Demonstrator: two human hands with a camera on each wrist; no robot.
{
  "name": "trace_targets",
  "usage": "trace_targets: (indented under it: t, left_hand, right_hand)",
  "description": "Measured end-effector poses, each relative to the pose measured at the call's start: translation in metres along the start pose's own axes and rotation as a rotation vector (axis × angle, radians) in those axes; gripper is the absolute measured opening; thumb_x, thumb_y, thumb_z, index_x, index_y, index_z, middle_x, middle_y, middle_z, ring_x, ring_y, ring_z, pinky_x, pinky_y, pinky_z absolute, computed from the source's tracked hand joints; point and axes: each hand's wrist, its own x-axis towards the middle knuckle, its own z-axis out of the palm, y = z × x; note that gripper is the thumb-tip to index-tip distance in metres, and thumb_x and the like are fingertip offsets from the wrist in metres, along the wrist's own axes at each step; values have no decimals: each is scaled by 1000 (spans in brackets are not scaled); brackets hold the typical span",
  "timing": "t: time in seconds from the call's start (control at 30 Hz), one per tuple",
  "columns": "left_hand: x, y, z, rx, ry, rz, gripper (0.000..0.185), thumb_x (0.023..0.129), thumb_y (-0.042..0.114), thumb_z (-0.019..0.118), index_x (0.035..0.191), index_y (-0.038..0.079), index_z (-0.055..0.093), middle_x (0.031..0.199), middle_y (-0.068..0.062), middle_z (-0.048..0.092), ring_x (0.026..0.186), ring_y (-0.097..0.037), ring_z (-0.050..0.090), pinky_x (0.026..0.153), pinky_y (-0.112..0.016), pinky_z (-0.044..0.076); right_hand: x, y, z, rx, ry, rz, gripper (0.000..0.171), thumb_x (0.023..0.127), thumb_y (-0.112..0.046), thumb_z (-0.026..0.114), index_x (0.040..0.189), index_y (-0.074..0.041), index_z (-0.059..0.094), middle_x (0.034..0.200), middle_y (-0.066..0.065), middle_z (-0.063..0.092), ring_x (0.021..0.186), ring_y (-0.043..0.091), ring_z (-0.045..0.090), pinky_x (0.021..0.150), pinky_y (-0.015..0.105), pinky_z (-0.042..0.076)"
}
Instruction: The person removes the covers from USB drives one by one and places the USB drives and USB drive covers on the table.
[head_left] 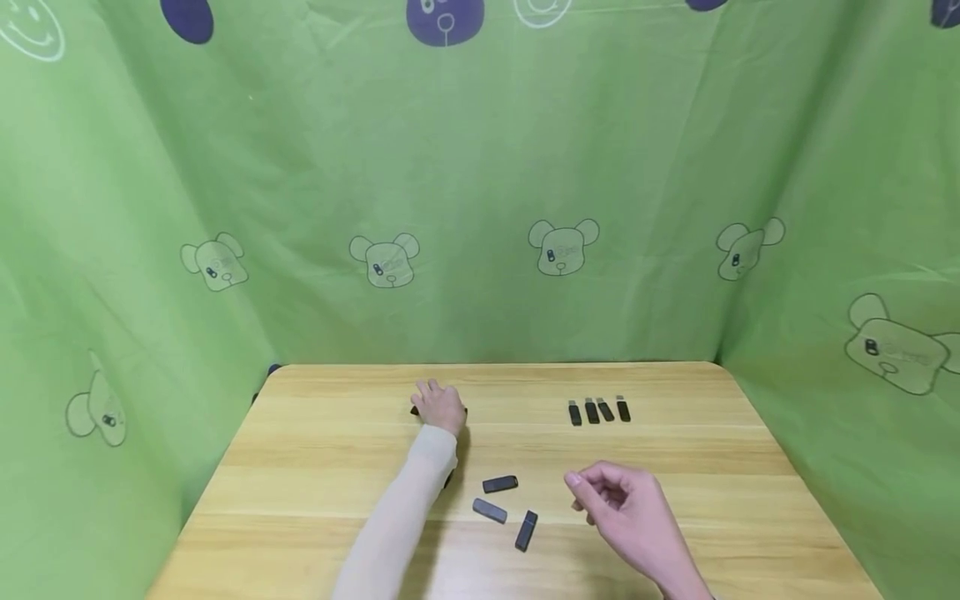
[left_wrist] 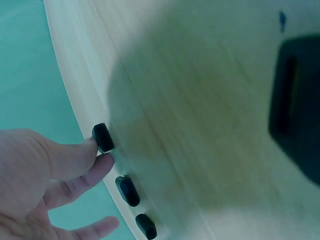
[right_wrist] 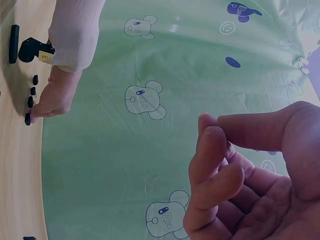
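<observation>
Four sticks rowed far right; three sticks near centre.

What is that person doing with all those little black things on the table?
A person is handling small black USB sticks and their caps on a wooden table. The left hand reaches to the far side and touches one black cap in a short row. The right hand hovers with curled fingers, holding nothing visible. Four sticks stand lined up, and three loose sticks lie near the middle.
</observation>
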Motion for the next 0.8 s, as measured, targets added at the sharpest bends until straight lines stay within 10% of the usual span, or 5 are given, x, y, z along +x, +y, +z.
trace_targets:
  t: [0.3, 0.8]
  left_hand:
    - [-6, 4, -38, -268, 225, -56, 52, 92, 34, 73, 128, 2, 55, 125, -27, 59, 116, -44, 52, 94, -55, 44]
    - [-76, 0, -87, -559, 323, 163, 33, 99, 29, 64, 118, 2, 61, 109, -18, 66, 93, -32, 63, 78, -44, 54]
  right_hand:
    - [1, 1, -2, -51, 49, -18, 15, 95, -26, 71, 83, -16, 73, 70, -3, 68, 57, 10, 58, 54, 23, 49]
    - [4, 7, -5, -199, 236, -233, 3, 92, -15, 74, 91, -17, 76, 82, -9, 73, 77, -3, 59, 76, 22, 53]
